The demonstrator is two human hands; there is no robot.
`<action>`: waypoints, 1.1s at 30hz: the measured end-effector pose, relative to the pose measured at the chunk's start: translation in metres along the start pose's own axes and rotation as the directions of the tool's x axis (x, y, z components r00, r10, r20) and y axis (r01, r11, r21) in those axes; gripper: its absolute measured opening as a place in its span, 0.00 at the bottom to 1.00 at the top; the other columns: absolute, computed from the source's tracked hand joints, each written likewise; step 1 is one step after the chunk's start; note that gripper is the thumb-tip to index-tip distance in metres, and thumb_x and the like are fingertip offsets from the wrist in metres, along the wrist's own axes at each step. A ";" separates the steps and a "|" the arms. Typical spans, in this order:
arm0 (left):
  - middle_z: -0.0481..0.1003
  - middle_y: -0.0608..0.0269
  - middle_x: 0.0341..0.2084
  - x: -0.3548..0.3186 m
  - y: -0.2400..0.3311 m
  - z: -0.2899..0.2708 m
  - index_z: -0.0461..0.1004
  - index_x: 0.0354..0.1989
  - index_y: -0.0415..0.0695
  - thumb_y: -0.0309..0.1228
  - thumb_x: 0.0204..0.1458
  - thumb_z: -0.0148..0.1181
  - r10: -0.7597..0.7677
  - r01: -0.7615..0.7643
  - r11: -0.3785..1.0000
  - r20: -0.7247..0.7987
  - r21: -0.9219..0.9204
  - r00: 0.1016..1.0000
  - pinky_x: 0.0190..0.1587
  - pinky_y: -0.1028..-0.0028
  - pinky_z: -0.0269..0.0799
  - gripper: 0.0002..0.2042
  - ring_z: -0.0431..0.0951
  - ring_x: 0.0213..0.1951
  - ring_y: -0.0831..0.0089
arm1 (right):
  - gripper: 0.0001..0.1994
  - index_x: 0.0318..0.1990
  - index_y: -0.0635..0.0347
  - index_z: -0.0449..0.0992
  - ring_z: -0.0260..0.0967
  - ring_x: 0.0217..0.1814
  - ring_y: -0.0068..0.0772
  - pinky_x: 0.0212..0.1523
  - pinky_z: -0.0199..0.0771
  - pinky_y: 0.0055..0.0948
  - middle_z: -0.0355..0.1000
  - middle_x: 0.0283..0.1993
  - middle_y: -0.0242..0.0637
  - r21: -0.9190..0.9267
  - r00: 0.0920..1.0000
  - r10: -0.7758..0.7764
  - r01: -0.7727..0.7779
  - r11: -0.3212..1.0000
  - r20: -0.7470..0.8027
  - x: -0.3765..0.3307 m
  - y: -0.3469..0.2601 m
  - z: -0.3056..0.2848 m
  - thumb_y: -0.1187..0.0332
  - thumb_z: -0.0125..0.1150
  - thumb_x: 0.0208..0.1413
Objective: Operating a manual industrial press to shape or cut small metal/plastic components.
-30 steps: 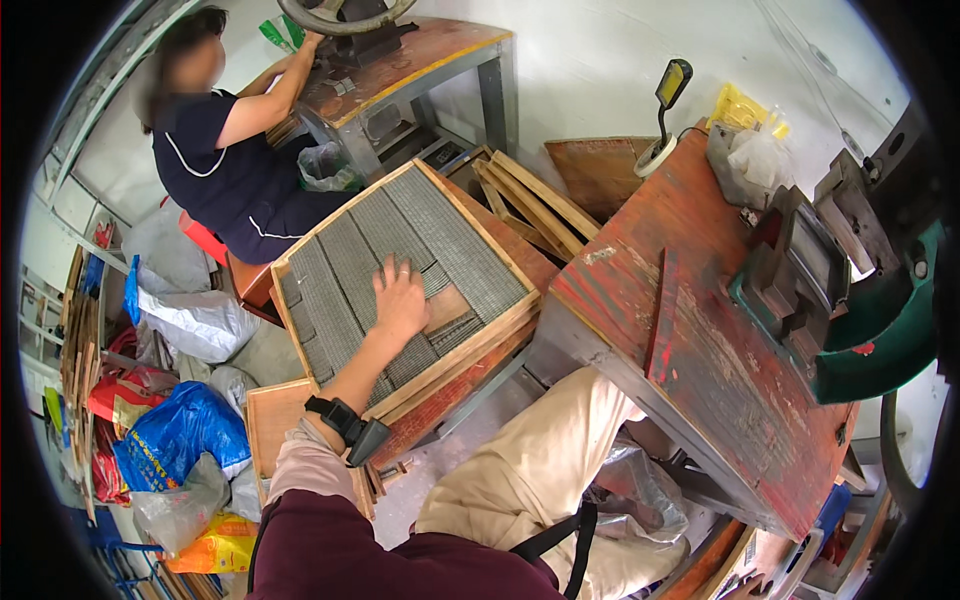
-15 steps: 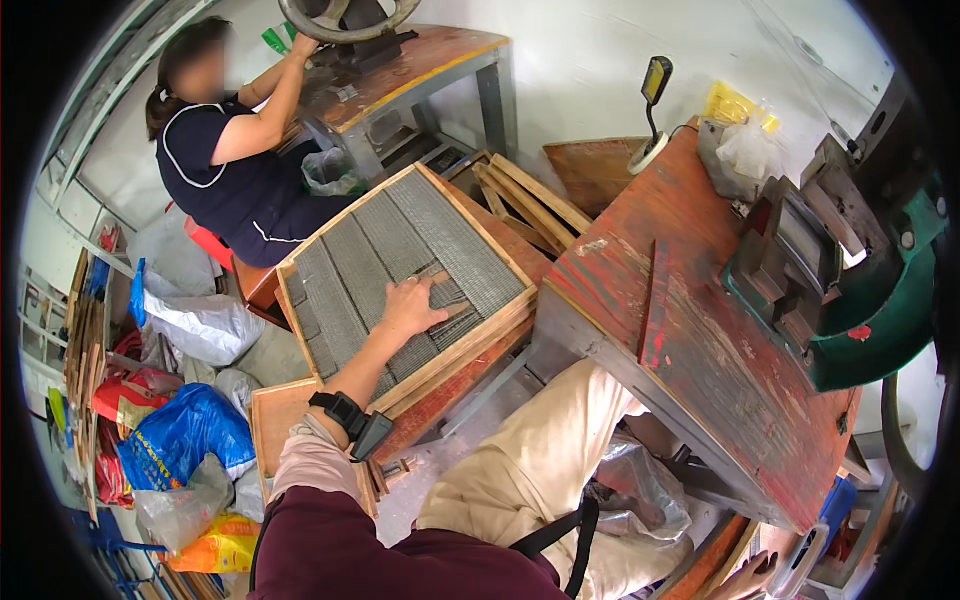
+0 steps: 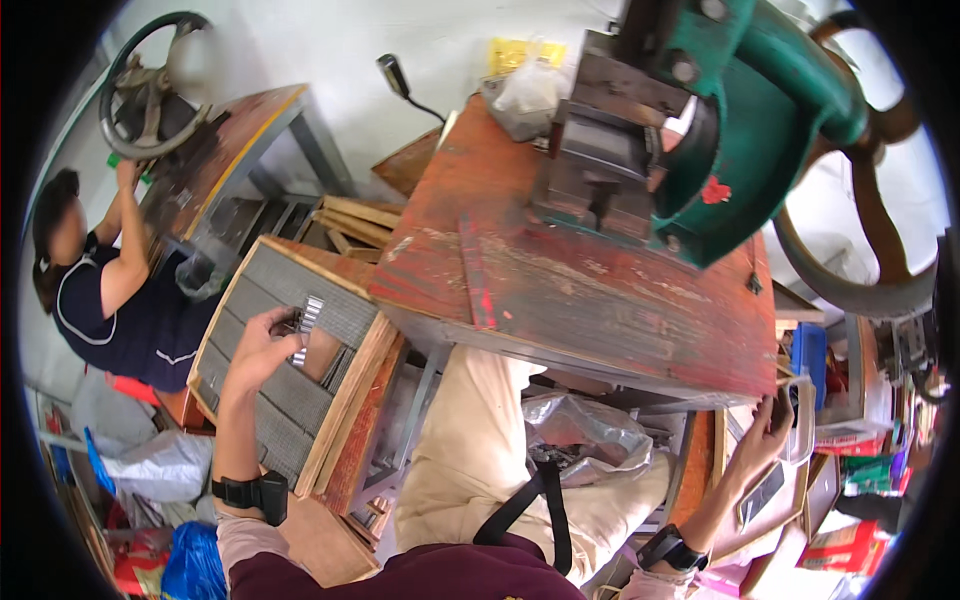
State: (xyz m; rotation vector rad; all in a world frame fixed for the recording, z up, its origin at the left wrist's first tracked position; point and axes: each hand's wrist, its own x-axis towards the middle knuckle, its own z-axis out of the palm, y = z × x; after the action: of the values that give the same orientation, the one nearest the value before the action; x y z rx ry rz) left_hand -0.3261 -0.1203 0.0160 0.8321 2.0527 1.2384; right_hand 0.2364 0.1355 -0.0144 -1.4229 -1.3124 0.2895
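My left hand is closed on a short row of small shiny metal pieces, pinched between thumb and fingers. It is over a wooden-framed tray packed with rows of small grey metal pieces. Beneath the held row, a bare brown patch of the tray bottom shows. To the right, my right hand is raised beside a pale loop-shaped piece at the table's right corner. Its fingers are loosely bent and apart, with nothing visible in them.
A green hand press with a large wheel stands on the worn red table. A flat red bar lies there. Under the table is a clear plastic bag. At far left, a person works at another wheel press.
The view has swung right, bringing the press and my right forearm into fuller view. My left hand has taken up a row of metal pieces from the tray, baring its bottom.
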 end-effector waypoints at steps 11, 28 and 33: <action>0.72 0.48 0.38 0.047 0.159 0.236 0.71 0.42 0.34 0.39 0.35 0.64 0.501 -0.864 0.298 0.705 0.405 0.503 0.46 0.63 0.71 0.26 0.72 0.45 0.54 | 0.39 0.62 0.60 0.55 0.53 0.63 0.54 0.62 0.57 0.42 0.52 0.61 0.54 0.381 0.503 -0.511 0.344 0.858 0.697 -0.030 -0.125 0.117 0.72 0.68 0.40; 0.69 0.45 0.45 0.060 0.130 0.261 0.59 0.57 0.35 0.30 0.42 0.64 0.638 -0.854 0.470 0.583 0.223 0.503 0.51 0.62 0.65 0.32 0.67 0.46 0.52 | 0.33 0.56 0.68 0.63 0.60 0.55 0.52 0.57 0.60 0.41 0.66 0.51 0.52 0.368 0.401 -0.537 0.426 0.827 0.742 -0.001 -0.098 0.149 0.67 0.68 0.41; 0.68 0.48 0.45 0.053 0.154 0.242 0.60 0.57 0.37 0.29 0.41 0.66 0.665 -0.831 0.532 0.526 0.164 0.530 0.52 0.66 0.65 0.32 0.68 0.47 0.57 | 0.37 0.59 0.70 0.58 0.61 0.55 0.51 0.54 0.65 0.40 0.67 0.50 0.52 0.378 0.468 -0.562 0.432 0.819 0.682 0.005 -0.126 0.137 0.71 0.69 0.39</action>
State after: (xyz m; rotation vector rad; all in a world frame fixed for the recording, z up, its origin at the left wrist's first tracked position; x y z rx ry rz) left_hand -0.1454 0.1061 0.0523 2.1960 1.5943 0.8850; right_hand 0.0657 0.1827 0.0421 -0.6780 -2.3078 0.6337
